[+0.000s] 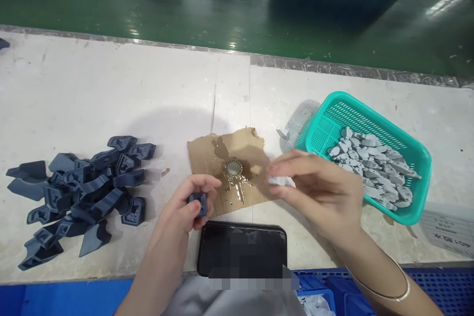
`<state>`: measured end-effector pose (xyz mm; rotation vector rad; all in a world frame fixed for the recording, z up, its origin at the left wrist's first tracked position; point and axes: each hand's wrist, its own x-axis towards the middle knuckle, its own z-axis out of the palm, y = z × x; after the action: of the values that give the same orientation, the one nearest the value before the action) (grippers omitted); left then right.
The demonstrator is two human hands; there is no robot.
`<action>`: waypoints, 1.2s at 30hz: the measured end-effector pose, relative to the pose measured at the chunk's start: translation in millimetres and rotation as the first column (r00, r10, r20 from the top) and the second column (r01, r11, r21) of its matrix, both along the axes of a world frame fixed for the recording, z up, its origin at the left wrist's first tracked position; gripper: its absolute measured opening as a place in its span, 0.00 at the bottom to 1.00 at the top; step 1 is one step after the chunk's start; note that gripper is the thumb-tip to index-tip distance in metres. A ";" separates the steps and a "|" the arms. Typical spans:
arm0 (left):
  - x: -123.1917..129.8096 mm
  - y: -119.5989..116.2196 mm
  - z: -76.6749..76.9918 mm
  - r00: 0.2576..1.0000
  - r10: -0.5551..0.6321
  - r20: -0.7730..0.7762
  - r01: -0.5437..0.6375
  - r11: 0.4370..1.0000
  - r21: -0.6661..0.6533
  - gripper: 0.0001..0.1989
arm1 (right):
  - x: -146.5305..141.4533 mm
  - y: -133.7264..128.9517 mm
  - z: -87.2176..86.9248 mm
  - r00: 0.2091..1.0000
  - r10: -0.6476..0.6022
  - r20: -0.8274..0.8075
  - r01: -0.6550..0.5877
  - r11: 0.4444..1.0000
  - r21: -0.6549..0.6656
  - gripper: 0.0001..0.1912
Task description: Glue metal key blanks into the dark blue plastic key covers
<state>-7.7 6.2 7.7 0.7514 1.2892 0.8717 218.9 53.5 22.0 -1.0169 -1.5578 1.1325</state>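
In my left hand (pixel 192 205) is a dark blue-grey plastic part (pixel 199 203), pinched between thumb and fingers with its hollow end facing up. My right hand (pixel 318 190) grips a small light grey plastic piece (pixel 280 180) between thumb and fingertips, to the right of the cardboard. Between both hands lies a torn piece of brown cardboard (pixel 207 153), wet with a clear liquid. A round metallic cap-like disc (pixel 233 168) sits on it, ringed by shiny droplets. The two held parts are apart.
Several dark blue-grey parts (pixel 92 187) are piled at left. A green basket (pixel 425 173) at right holds many grey pieces (pixel 374 163), beside a translucent container (pixel 301 118). A black phone (pixel 242 249) lies at the front edge, a labelled white box (pixel 448 229) at far right.
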 end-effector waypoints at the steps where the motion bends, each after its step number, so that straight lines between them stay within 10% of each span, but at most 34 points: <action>1: -4.6 -1.2 -2.4 1.000 -0.008 -0.018 0.008 1.000 0.006 0.15 | 0.6 3.0 -0.5 0.999 -0.024 0.027 0.025 0.999 -0.040 0.11; 7: -7.1 -14.4 -5.9 0.990 0.076 -0.118 -0.071 0.997 0.045 0.14 | 1.6 14.1 -10.7 1.000 0.002 -0.024 -0.010 0.950 -0.313 0.08; 16: 1.3 -16.5 -3.7 0.980 0.121 -0.155 -0.109 0.991 0.079 0.13 | -5.5 10.7 -16.6 0.995 -0.042 0.090 0.070 0.940 -0.334 0.09; 25: 3.9 -14.0 -7.7 0.969 0.219 -0.115 -0.198 0.966 0.169 0.17 | -6.7 8.9 -24.5 0.894 0.036 0.447 -0.119 0.980 0.159 0.09; 36: 1.2 -13.3 -11.4 0.953 0.093 -0.289 0.009 0.943 0.333 0.11 | -11.2 10.8 -31.8 0.787 0.055 0.614 -0.307 0.898 0.314 0.08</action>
<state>-6.5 -7.1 -3.7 1.1626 1.4475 1.0534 207.7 64.3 -9.8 -0.9948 -2.3274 0.5757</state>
